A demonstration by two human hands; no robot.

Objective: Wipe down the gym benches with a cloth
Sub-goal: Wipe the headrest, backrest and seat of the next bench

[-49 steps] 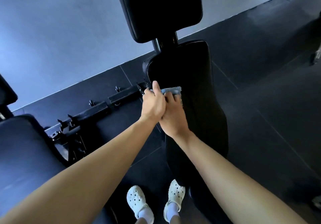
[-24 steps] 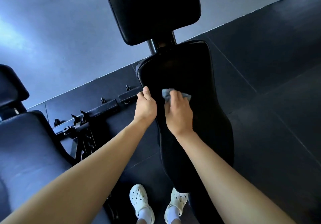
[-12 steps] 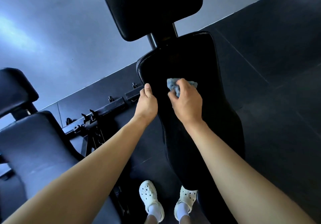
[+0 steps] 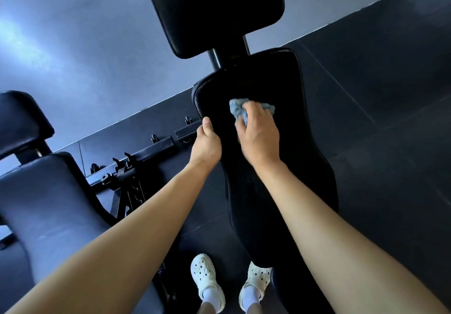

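Note:
A long black padded bench (image 4: 288, 157) stretches away from me in the middle of the view, with a separate black pad (image 4: 214, 9) beyond it on a metal post. My right hand (image 4: 260, 135) grips a crumpled blue-grey cloth (image 4: 240, 110) and holds it against the far part of the bench pad. My left hand (image 4: 207, 143) grips the pad's left edge, thumb lying on top and fingers hidden below the rim.
A second black bench (image 4: 46, 206) with its own head pad (image 4: 20, 121) stands at the left. A black metal frame with hooks (image 4: 136, 162) lies on the dark floor between the two. My feet in white clogs (image 4: 207, 284) stand at the bench's near end. A grey wall (image 4: 85, 45) runs behind.
My right hand carried the cloth from the bench's left edge toward the middle and farther up the pad. My left hand let go of the cloth and took hold of the left edge.

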